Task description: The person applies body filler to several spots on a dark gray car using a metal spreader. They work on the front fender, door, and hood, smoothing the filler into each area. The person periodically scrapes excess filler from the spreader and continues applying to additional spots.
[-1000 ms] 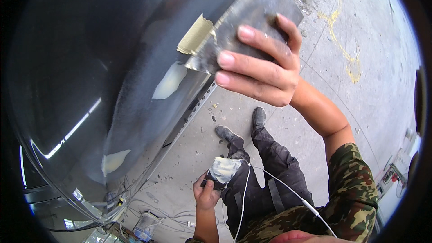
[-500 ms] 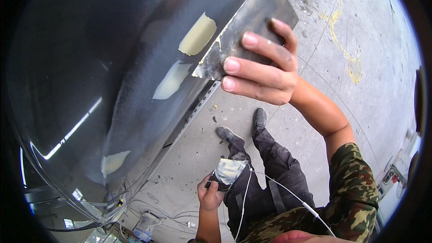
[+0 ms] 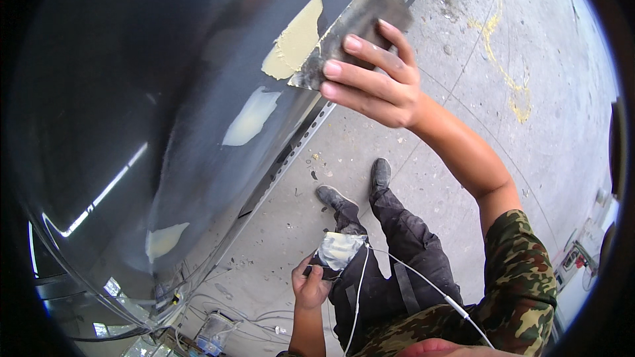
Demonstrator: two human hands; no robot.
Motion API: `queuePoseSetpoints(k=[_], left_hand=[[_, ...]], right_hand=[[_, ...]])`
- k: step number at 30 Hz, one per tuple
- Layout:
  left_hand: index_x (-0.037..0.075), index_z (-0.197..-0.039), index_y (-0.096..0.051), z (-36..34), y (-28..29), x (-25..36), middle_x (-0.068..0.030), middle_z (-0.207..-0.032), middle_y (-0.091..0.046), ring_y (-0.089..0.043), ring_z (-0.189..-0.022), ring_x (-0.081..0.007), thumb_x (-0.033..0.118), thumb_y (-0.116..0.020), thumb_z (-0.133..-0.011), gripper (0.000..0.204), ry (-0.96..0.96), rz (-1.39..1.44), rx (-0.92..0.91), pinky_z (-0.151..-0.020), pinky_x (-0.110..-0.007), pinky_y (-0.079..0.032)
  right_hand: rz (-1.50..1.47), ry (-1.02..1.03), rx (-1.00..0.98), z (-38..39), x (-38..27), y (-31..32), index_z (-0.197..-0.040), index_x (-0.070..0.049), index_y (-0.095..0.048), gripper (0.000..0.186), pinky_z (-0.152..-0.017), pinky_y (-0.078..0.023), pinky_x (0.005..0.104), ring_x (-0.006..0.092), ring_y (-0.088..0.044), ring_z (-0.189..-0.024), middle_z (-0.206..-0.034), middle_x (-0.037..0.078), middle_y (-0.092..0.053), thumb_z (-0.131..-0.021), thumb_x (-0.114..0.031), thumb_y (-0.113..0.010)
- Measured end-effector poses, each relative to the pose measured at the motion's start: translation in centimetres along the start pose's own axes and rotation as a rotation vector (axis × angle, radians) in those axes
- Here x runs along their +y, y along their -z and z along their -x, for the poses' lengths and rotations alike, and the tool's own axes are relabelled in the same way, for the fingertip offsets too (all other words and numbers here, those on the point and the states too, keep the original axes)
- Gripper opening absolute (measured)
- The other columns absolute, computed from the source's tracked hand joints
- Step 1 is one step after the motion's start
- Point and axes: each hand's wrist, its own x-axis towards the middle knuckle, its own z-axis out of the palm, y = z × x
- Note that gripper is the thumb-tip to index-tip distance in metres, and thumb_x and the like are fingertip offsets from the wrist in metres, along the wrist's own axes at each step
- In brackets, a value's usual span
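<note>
My right hand [image 3: 377, 76] grips a wide, dark flat putty spreader [image 3: 362, 18], fingers spread over its face and thumb hidden behind. The spreader's long edge lies against a dark car body panel [image 3: 218, 46]. Its lower corner touches the edge of a pale yellow patch of filler [image 3: 296, 39]. Below that, a second, thinner filler patch [image 3: 251, 117] and a third [image 3: 167, 240] sit on the same panel. Low down near my legs, my left hand [image 3: 311, 284] is closed on a dark putty board [image 3: 338, 251] coated with whitish filler.
Cables [image 3: 258, 320] and a small bluish device [image 3: 215, 332] lie on the grey floor at the lower left. A perforated metal strip [image 3: 301, 144] runs along the panel's lower edge. A white cord [image 3: 423, 284] hangs across my front. Dried yellow splashes [image 3: 489, 33] mark the floor.
My right hand and the spreader have moved up and left along the panel. The upper filler patch now reaches higher and looks larger, with a rougher surface. My left hand has barely moved.
</note>
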Motion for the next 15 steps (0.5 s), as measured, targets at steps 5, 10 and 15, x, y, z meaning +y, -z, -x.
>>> queuePoseSetpoints(k=[5,10,15], left_hand=[[-0.020,-0.137,-0.047,0.3,0.0,-0.2,-0.0294,-0.131,-0.062,-0.063,-0.122,-0.0401,0.015,-0.062,-0.101,0.052,0.013,-0.030,0.032,-0.110,-0.051,-0.047],[-0.019,-0.137,-0.048,0.5,0.6,-0.3,-0.0294,-0.131,-0.062,-0.063,-0.122,-0.0401,0.014,-0.061,-0.101,0.050,0.013,-0.022,0.021,-0.110,-0.052,-0.047],[-0.018,-0.140,-0.047,0.7,1.1,-0.7,-0.0277,-0.134,-0.061,-0.061,-0.126,-0.0377,0.010,-0.058,-0.104,0.047,-0.007,0.018,-0.018,-0.112,-0.050,-0.045]], right_hand=[[0.025,0.036,0.095,-1.3,-0.5,2.1,-0.118,-0.035,-0.076,0.040,-0.118,-0.033,0.0551,0.0241,-0.067,-0.121,-0.126,-0.008,-0.072,-0.079,-0.025,-0.080],[0.050,0.056,-0.107,-2.1,-0.7,1.5,-0.117,-0.033,-0.076,0.040,-0.117,-0.034,0.0563,0.0269,-0.065,-0.123,-0.127,-0.007,-0.070,-0.078,-0.025,-0.082],[0.039,0.040,-0.002,-1.4,-1.0,0.4,-0.113,-0.033,-0.079,0.032,-0.114,-0.037,0.0533,0.0195,-0.067,-0.120,-0.126,-0.011,-0.071,-0.082,-0.027,-0.077]])
